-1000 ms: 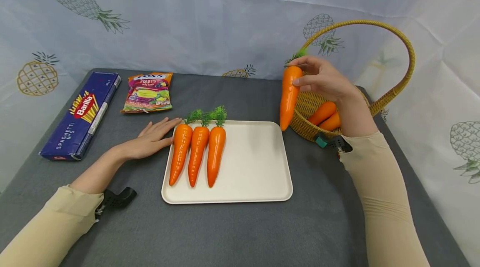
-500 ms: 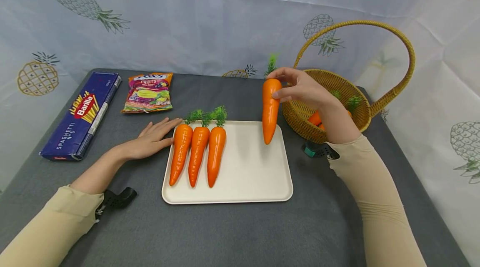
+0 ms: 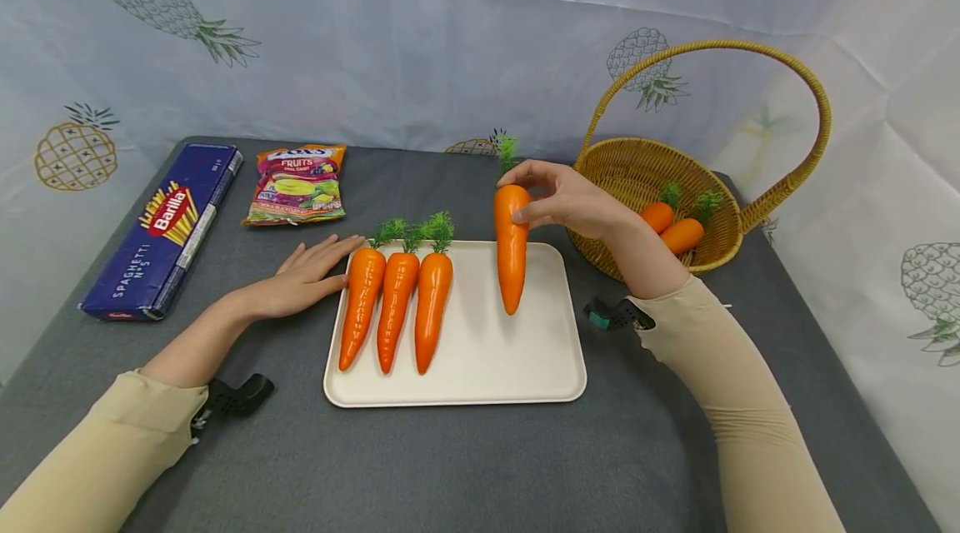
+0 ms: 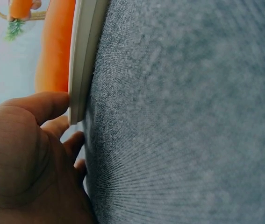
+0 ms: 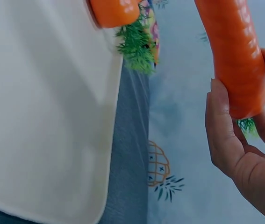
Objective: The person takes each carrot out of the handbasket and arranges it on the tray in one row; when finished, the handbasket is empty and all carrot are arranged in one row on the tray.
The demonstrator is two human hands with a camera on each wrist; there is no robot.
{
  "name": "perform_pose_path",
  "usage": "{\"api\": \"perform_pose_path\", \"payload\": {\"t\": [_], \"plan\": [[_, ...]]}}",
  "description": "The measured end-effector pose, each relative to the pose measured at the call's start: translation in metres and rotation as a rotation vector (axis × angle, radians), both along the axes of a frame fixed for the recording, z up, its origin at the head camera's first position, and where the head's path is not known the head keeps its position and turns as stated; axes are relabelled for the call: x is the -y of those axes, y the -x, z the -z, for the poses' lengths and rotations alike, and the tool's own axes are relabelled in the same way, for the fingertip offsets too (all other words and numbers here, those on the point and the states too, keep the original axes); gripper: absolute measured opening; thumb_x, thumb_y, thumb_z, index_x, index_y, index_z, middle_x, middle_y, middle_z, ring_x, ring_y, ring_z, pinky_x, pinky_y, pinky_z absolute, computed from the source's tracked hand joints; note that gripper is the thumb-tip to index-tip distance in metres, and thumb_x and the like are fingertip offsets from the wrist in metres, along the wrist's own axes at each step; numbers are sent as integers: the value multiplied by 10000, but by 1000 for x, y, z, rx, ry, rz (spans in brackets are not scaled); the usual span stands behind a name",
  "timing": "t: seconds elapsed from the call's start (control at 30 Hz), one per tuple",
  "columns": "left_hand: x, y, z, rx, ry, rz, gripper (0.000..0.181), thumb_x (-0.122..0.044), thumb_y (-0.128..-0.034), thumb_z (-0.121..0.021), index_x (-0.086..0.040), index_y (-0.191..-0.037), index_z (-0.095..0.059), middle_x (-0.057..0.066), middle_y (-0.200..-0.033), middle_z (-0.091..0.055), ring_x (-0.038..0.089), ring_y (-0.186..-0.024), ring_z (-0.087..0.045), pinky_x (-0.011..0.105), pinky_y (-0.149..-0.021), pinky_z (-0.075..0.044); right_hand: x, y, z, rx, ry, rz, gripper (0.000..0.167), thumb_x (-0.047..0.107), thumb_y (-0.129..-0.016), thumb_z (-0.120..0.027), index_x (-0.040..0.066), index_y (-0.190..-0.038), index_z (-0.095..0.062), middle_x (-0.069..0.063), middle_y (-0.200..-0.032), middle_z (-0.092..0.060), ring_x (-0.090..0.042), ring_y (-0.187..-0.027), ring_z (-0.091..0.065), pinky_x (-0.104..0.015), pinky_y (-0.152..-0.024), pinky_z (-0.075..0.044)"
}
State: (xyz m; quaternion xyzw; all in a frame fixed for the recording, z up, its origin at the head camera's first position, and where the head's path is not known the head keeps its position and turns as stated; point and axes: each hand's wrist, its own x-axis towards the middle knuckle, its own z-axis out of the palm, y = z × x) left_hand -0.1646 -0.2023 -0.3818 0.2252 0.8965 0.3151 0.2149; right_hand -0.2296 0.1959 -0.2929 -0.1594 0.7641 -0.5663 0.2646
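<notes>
Carrot (image 3: 512, 251) hangs pinched by right hand (image 3: 566, 201) over grey table (image 3: 480, 466), pineapple-print cloth (image 3: 465, 50) behind.

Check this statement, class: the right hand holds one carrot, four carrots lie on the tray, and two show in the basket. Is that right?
The number four is wrong: the head view shows three carrots lying on the tray. The rest stands.

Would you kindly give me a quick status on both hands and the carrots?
Right hand holds one carrot clear of the tray. Left hand at tray's left edge. Three carrots on tray, two carrots visible in basket. Nothing visibly blocking.
</notes>
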Motion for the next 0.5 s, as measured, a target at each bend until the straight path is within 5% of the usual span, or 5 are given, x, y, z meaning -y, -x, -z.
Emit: {"api": "perform_pose_path", "payload": {"t": [0.5], "plan": [[0,0,0,2,-4,3,630,-360,-1058,-407,-161,-1601,-155,174,-1669,-123,438,-1545,33,686,-1172,111,23,-11,22,17,-66,-108,460,85,-852,-696,78,-1290,-555,-112,-1295,-532,-278,-1066,-597,-392,-868,-582]]}}
